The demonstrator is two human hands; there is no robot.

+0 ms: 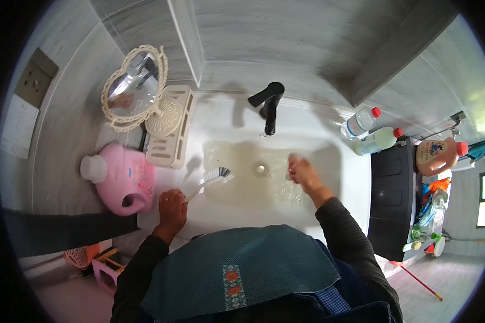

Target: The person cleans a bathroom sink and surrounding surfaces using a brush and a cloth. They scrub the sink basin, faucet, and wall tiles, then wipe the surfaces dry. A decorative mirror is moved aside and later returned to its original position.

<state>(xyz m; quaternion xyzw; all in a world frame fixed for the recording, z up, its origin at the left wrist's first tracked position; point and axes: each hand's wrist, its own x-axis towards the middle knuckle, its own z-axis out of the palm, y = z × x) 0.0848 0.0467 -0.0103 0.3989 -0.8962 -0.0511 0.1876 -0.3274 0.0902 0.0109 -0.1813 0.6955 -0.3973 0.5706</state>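
A long-handled scrub brush (214, 178) lies left of centre in the frame, slanting up to the right, its dark and white bristles over the left side of a white washbasin (357, 188). The left hand (172, 209), at the lower left by the basin's front edge, has its fingers closed around the end of the handle. Right of centre, the right hand (304, 175) hangs over the basin with its fingers bent and drawn together – their tips are blurred, so I cannot tell how far open they are or whether they have hold of anything. Below it, cloudy water (242, 195) spreads around a round drain (261, 168) in the middle of the frame. A black faucet (271, 110) stands above, at upper centre. Left of the brush sit a pink jug (126, 180) with a white cap and, higher up, a cream slotted tray (166, 152) beside an ornate-framed mirror (134, 91). At upper right stand a clear bottle (358, 125) and a pale green bottle (376, 141), both red-capped – and beyond them a brownish-pink jug (434, 157).
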